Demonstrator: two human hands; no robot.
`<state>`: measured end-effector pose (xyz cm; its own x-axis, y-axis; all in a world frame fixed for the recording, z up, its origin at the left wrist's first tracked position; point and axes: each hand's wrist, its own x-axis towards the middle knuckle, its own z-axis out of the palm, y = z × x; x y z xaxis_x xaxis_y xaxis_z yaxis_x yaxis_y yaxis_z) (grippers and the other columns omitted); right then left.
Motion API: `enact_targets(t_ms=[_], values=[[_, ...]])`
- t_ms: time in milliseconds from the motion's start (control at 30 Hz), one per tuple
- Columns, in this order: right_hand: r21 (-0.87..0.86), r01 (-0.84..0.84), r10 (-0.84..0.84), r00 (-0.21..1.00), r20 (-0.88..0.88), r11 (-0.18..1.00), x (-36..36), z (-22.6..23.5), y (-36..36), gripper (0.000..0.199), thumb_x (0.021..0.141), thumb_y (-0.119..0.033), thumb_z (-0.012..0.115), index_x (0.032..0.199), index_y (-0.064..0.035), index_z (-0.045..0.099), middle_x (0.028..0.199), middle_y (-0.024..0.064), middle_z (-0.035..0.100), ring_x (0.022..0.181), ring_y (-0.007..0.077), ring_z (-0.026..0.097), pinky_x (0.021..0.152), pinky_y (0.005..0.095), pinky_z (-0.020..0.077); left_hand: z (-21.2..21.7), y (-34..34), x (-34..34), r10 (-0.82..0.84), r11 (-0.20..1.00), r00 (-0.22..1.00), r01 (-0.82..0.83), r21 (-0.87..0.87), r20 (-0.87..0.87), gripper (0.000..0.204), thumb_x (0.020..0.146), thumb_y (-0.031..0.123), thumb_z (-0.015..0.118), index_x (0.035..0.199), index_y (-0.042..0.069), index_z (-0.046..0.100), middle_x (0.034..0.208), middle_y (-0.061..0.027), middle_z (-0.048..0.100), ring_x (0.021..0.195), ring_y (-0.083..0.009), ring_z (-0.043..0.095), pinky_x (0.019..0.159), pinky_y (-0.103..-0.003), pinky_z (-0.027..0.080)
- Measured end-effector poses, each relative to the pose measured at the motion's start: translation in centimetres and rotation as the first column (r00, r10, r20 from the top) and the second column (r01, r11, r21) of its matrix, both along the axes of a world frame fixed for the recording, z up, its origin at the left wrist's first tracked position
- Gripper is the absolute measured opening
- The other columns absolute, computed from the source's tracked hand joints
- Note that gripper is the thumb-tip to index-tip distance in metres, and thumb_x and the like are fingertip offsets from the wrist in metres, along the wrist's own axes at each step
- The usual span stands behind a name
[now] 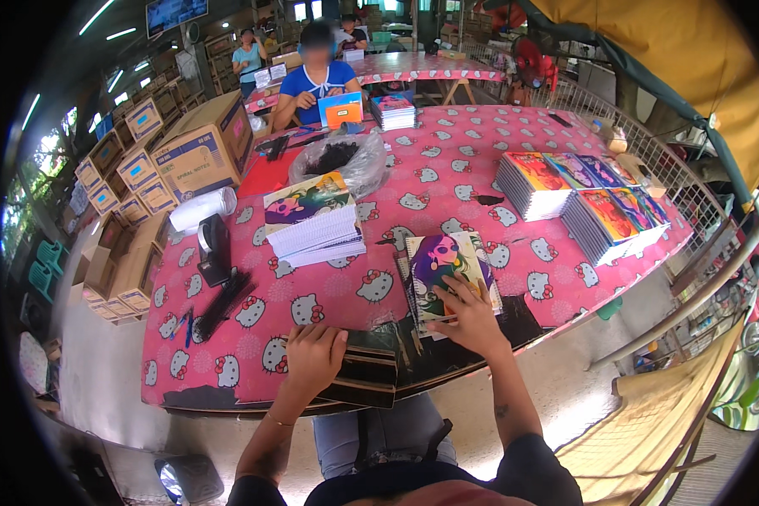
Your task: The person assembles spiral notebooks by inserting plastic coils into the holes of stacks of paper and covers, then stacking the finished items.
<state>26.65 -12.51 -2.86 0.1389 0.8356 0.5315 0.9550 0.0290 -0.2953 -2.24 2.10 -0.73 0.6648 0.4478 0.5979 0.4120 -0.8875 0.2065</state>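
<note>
My right hand (472, 316) lies flat on a colourful notebook (447, 268) with a cartoon figure cover, at the near edge of the table. Fingers spread over its lower right part. My left hand (314, 354) is curled over a dark stack of black spiral bindings or strips (367, 371) at the table's front edge. A pile of the same kind of notebooks (312, 221) stands just beyond my left hand.
Pink patterned tablecloth (312, 308). Two stacks of finished notebooks (586, 198) at the right. A clear bag of dark coils (339, 160), a white roll (202, 208), a black tool (213, 249), cardboard boxes (202, 148) left. A person in blue (316, 80) sits opposite. Metal railing (700, 278) right.
</note>
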Motion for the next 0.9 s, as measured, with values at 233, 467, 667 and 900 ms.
enact_targets(t_ms=[233, 467, 667, 900], values=[[0.177, -0.374, 0.412, 0.788, -0.458, 0.911, -10.7, 0.7, 1.7, 0.043, 0.091, -0.022, 0.073, 0.132, -0.0107, 0.063, 0.122, 0.014, 0.063, 0.103, 0.0341, 0.066, 0.087, 0.0389, 0.0536, -0.7, -0.5, 0.8, 0.102, 0.994, 0.995, -0.102, 0.031, -0.006, 0.022, 0.095, 0.018, 0.059, 0.076, 0.007, 0.064, 0.07, -0.0075, 0.062, 0.07, -0.0279, 0.062, 0.071, -0.042, 0.044], [0.128, -0.415, 0.412, 0.721, -0.558, 0.901, -11.0, -0.3, 2.5, 0.037, 0.093, -0.014, 0.07, 0.13, -0.0124, 0.065, 0.106, 0.0125, 0.066, 0.087, 0.0324, 0.067, 0.076, 0.0391, 0.0535, -0.8, -0.7, 0.7, 0.133, 0.99, 0.991, -0.133, 0.054, 0.014, 0.023, 0.095, 0.018, 0.059, 0.076, 0.006, 0.064, 0.07, -0.0076, 0.062, 0.068, -0.0285, 0.062, 0.07, -0.042, 0.044], [0.105, -0.391, 0.383, 0.752, -0.537, 0.914, -10.0, 0.1, 3.0, 0.037, 0.094, -0.013, 0.069, 0.13, -0.011, 0.065, 0.116, 0.0144, 0.065, 0.103, 0.0327, 0.066, 0.085, 0.0389, 0.0526, 3.5, 0.9, 0.5, 0.054, 0.94, 0.972, -0.127, -0.317, -0.228, 0.024, 0.094, 0.028, 0.065, 0.094, 0.004, 0.069, 0.084, -0.0156, 0.069, 0.077, -0.0369, 0.068, 0.068, -0.049, 0.051], [0.028, -0.372, 0.314, 0.738, -0.598, 0.928, -10.1, 0.4, 3.3, 0.035, 0.094, -0.011, 0.068, 0.129, -0.0105, 0.066, 0.111, 0.0121, 0.064, 0.097, 0.0299, 0.064, 0.083, 0.0355, 0.0514, 7.1, 15.9, 5.4, -0.043, 0.964, 0.991, 0.008, 0.265, 0.129, 0.034, 0.088, 0.014, 0.071, 0.119, -0.001, 0.066, 0.114, -0.0222, 0.068, 0.101, -0.0387, 0.068, 0.086, -0.043, 0.055]])
